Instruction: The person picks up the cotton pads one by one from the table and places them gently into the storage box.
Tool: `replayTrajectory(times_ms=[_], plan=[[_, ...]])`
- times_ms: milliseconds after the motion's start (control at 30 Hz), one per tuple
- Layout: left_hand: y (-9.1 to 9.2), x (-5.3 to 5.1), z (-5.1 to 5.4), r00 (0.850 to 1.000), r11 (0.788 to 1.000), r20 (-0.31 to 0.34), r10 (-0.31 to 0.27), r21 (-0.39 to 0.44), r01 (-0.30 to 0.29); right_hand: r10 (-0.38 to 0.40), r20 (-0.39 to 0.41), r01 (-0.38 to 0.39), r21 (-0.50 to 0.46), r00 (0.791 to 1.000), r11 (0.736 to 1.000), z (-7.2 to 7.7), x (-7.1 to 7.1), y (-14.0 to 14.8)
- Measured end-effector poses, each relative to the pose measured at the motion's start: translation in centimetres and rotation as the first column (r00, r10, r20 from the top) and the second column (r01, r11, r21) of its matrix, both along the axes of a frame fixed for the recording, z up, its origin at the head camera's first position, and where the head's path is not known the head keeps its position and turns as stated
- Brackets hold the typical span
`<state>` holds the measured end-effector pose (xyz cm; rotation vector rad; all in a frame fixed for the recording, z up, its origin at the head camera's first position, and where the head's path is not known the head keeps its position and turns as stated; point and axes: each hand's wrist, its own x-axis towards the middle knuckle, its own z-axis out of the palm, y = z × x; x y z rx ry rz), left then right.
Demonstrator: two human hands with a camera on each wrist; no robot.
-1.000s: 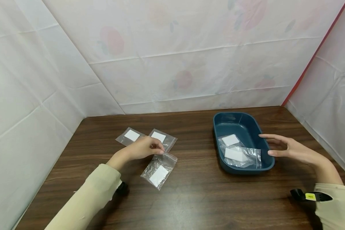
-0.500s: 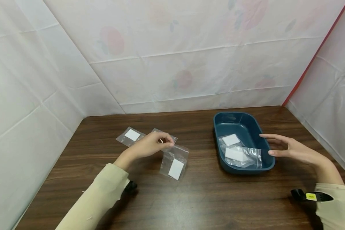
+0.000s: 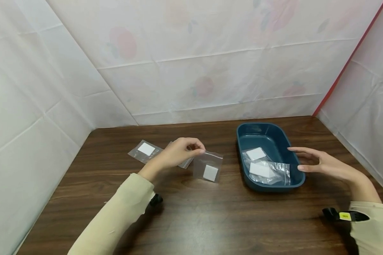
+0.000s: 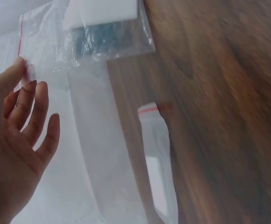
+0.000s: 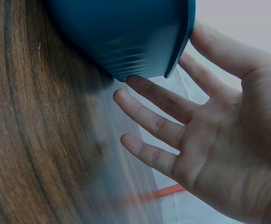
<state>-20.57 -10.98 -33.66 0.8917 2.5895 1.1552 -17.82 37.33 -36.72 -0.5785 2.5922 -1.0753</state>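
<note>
My left hand [image 3: 178,153] pinches a clear zip bag [image 3: 210,170] by its top edge between thumb and fingertips. The bag hangs over the table with a white rectangular piece inside. In the left wrist view, the red zip line of the bag [image 4: 51,42] shows beside the thumb. On the right, my right hand [image 3: 325,164] touches the side of a blue plastic bin [image 3: 271,189], its fingers spread and nearly straight. The right wrist view shows the fingertips of that hand [image 5: 210,126] at the bin's rim and outer wall.
Two zip bags with white pieces lie at the left: one bag [image 3: 146,148] in plain sight, the other [image 3: 186,163] partly behind my left hand. Bags with white pieces [image 3: 260,170] lie inside the bin. A white curtain [image 3: 178,88] stands behind the brown table [image 3: 210,223].
My left hand has moved right and slightly away from me, carrying the pinched zip bag off its earlier spot toward the bin. The right hand and the bin hold the same position.
</note>
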Motion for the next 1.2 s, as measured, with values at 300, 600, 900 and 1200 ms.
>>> replayTrajectory(times_ms=[300,600,900,1200], plan=[[2.2,-0.7,0.9,1.0,0.999,-0.021,0.011,0.045,-0.01,-0.005,-0.007,0.006,0.022,1.0,1.0,0.0,-0.1,0.2],[4.0,-0.9,2.1,0.997,0.992,-0.061,0.04,0.118,-0.032,0.002,-0.008,-0.002,0.002,1.0,1.0,-0.3,-0.2,0.1],[6.1,-0.8,3.0,0.99,0.982,-0.094,0.103,0.17,-0.086,-0.001,-0.007,0.001,0.004,1.0,1.0,-0.2,-0.3,0.1],[8.4,-0.7,3.4,0.99,0.967,-0.084,0.113,0.237,-0.09,0.001,-0.005,-0.001,0.007,1.0,1.0,-0.2,-0.4,0.1]])
